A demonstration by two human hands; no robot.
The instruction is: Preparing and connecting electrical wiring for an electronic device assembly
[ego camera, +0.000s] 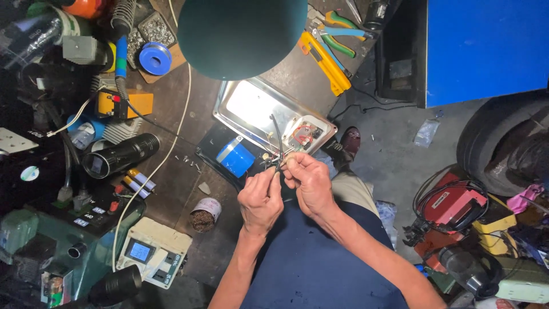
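So here we've got both hands pulled in close over the lap, right at the near edge of the surface (189,189). Our left hand (260,200) has its fingers pinched together on a little bundle of thin wires (276,163), and our right hand (309,180) has its fingers clamped on the same bundle from the other side. Holding it from 2 sides like that keeps the loose ends steady, we'd guess, since they're too fine to manage 1-handed.

The wires run up and away to a small circuit board (304,135) sitting in the corner of a shiny metal tray (251,103). That tray lies directly under the dark green lamp shade (240,34), so the brightest spot lands right on the board and the wire ends.

A blue roll of tape (235,158) sits just left of the hands, touching the tray's near edge, so within easy reach. Farther off, the yellow-handled cutter (325,62) and green pliers (340,34) lie beyond the tray. Over on the left there's a black flashlight (120,154), and a white meter (153,252) near us.
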